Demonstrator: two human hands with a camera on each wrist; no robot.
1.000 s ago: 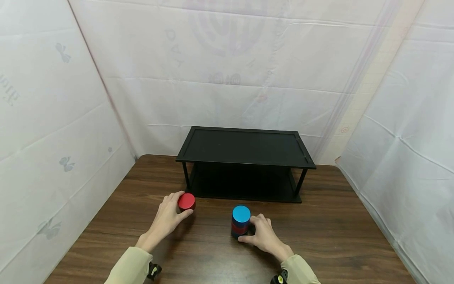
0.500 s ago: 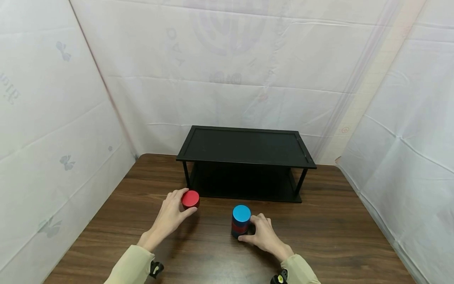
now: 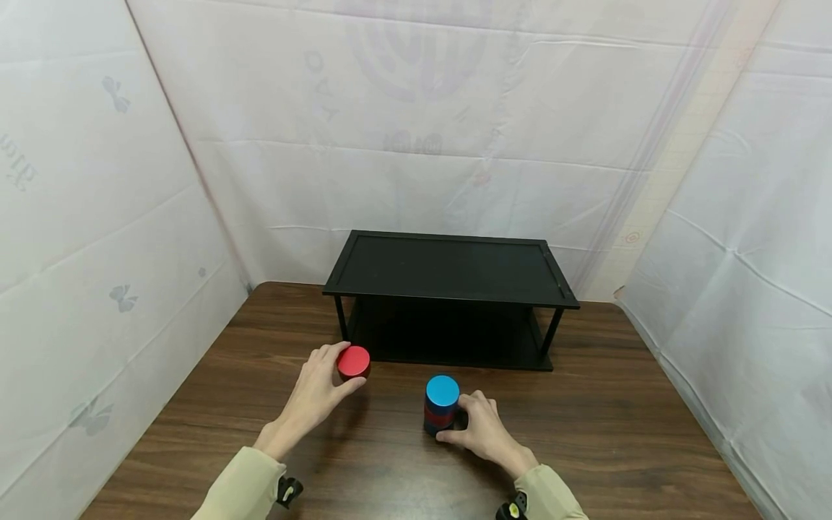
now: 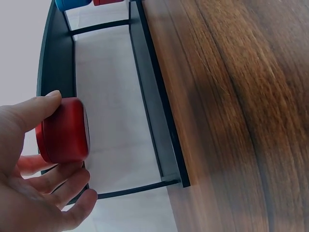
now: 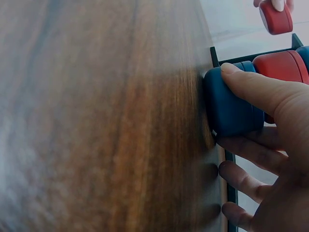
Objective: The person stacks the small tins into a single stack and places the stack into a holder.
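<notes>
My left hand (image 3: 316, 386) grips a small round red tin (image 3: 354, 361) between thumb and fingers, above the table near the rack's left front corner. In the left wrist view that red tin (image 4: 65, 130) has a rounded body, and the thumb lies along its side. Right of it stands a stack of three tins: a blue tin on top (image 3: 443, 391), a red tin in the middle (image 3: 438, 417) and a dark blue tin at the bottom (image 5: 229, 99). My right hand (image 3: 484, 435) pinches the bottom blue tin, which is on the table.
Behind both hands stands a black two-tier rack (image 3: 448, 267) with thin posts. The brown wooden table (image 3: 604, 426) spreads out around it. White sheets (image 3: 416, 180) close off the back and both sides.
My left hand has carried the red tin a little to the right and away from me. The right hand and the stack have stayed in place.
</notes>
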